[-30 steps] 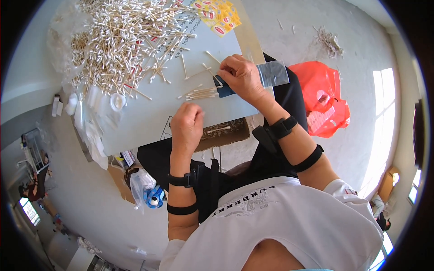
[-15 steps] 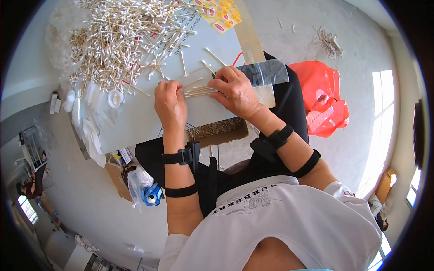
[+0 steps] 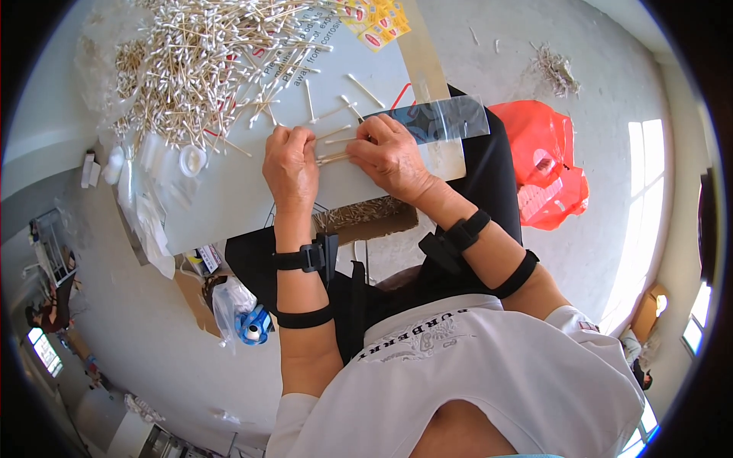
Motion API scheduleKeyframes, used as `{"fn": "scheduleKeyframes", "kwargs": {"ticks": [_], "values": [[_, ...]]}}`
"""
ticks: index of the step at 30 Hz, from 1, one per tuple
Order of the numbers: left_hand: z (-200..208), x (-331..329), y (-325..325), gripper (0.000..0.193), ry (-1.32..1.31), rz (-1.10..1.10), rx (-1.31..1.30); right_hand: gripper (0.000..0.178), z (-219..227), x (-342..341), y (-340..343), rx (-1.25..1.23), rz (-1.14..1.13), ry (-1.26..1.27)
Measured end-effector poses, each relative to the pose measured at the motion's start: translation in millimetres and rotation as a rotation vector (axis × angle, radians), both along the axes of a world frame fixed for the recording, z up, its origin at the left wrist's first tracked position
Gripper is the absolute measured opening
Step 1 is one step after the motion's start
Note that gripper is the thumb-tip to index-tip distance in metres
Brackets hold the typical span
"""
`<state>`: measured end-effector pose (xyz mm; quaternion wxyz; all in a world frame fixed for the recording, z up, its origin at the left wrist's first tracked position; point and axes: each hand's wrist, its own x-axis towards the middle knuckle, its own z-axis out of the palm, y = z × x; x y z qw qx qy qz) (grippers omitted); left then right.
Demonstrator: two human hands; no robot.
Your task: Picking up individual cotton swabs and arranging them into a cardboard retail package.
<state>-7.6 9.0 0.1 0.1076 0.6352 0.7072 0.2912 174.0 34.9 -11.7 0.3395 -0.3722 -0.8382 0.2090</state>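
Observation:
Several wooden-stemmed cotton swabs [image 3: 334, 158] span the gap between my two hands, low over the grey tabletop. My left hand [image 3: 292, 166], its fingers curled together, pinches swabs at their left ends. Fingers bent, my right hand [image 3: 391, 159] grips the right ends of the swabs; its fingertips are partly hidden. A few loose swabs [image 3: 310, 101] lie just beyond my hands. Beside my right hand, clear plastic sleeves [image 3: 450, 120] stick out over the table's right edge. A large heap of cotton swabs [image 3: 183, 72] covers the far left of the table.
Yellow printed cards [image 3: 374, 23] lie at the far edge. A small round white container [image 3: 192, 160] and clear plastic bags [image 3: 149, 217] sit at the left. Below the near edge is a cardboard box [image 3: 374, 223] of swabs. A red plastic bag [image 3: 542, 168] rests on the floor at right.
My right hand has shifted slightly left, closer to my left hand. Less of the swabs shows between them, and one swab now slants up from my left fingers.

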Motion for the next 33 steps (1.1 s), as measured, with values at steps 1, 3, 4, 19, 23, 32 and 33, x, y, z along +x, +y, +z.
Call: {"fn": "scheduleKeyframes", "kwargs": {"ticks": [1, 3, 4, 19, 23, 32, 33], "values": [[0.0, -0.1, -0.3, 0.018, -0.001, 0.001, 0.000, 0.022, 1.3, 0.1, -0.4, 0.005, -0.009, 0.043], [-0.6, -0.3, -0.7, 0.018, -0.001, 0.001, 0.003, 0.014, 2.4, 0.5, -1.5, 0.029, -0.010, 0.049], [-0.8, -0.5, -0.9, 0.018, -0.001, 0.001, 0.002, 0.006, 2.6, 0.7, -2.1, 0.053, -0.012, 0.055], [-2.1, -0.7, -1.1, 0.018, 0.001, 0.003, 0.005, 0.015, -1.3, -3.4, -5.0, 0.094, -0.024, 0.022], [-2.6, -0.1, -1.4, 0.018, -0.003, 0.008, 0.003, 0.015, -1.2, -3.9, -5.1, 0.089, -0.042, 0.007], [-1.5, 0.4, -2.7, 0.018, 0.000, 0.001, 0.015, 0.007, 4.0, 0.7, -6.8, 0.012, -0.082, 0.060], [-1.2, 0.5, -2.8, 0.018, -0.005, 0.004, 0.011, 0.008, 4.7, 0.4, -4.2, 0.002, -0.117, 0.054]]}}
